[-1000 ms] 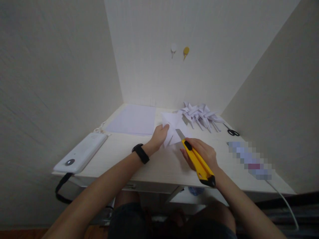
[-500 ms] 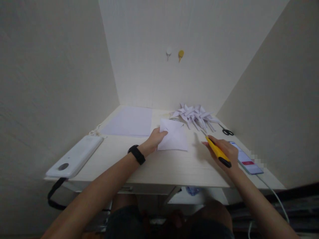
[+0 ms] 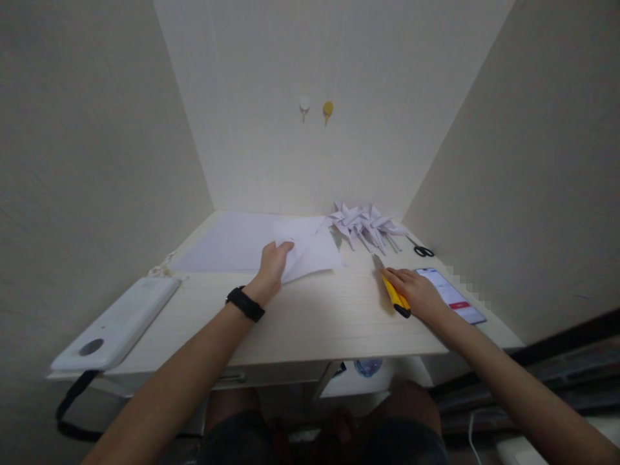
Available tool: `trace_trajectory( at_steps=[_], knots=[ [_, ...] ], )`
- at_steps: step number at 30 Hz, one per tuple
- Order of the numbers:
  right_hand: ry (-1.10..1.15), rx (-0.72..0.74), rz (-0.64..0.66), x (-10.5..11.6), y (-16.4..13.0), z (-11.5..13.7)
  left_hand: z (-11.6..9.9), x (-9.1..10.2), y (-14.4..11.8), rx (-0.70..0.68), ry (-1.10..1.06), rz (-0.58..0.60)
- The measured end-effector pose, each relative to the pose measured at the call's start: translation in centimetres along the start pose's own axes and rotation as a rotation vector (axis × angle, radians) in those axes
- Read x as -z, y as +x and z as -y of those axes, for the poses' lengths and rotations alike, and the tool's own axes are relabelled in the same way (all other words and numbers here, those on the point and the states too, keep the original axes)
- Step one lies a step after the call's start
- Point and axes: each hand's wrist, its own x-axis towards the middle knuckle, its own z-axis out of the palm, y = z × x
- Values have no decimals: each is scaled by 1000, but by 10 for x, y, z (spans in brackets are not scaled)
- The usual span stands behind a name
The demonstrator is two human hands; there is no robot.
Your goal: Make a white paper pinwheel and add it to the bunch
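Between the thumb and fingers of my left hand (image 3: 274,263) is a white square of paper (image 3: 312,252) with crease lines across it, lifted and tilted above the desk. My right hand (image 3: 419,290) grips a yellow utility knife (image 3: 394,294) with a black end cap, close to the desktop. Its metal blade shows, pointing away from me toward the paper pinwheels (image 3: 363,223) heaped at the back right. Behind the held square, larger white sheets (image 3: 217,242) lie flat at the back left.
Black-handled scissors (image 3: 423,251) lie by the right wall, with a lit phone (image 3: 453,296) nearer me. A white device (image 3: 116,323) with a black strap rests at the desk's left edge. Walls enclose the desk on three sides; two hooks (image 3: 328,108) are on the back one.
My left hand has raised and tilted the paper square, moving it left. My right hand with the utility knife has shifted left and lower toward the desktop. The camera view has turned slightly.
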Motion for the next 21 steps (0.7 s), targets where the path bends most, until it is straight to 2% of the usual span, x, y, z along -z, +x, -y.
trace_trajectory(
  at_steps=[3,6,15,21],
  knots=[
    [-8,83,14,-3,4,-2,-4,3,5,-63,25,-99],
    [7,147,38,-5,10,-5,-2,4,8,-74,38,-124],
    [191,116,150,-13,39,-23,6,5,8,-76,51,-51],
    [194,177,223,-9,53,-27,7,2,1,-1,195,108]
  ],
)
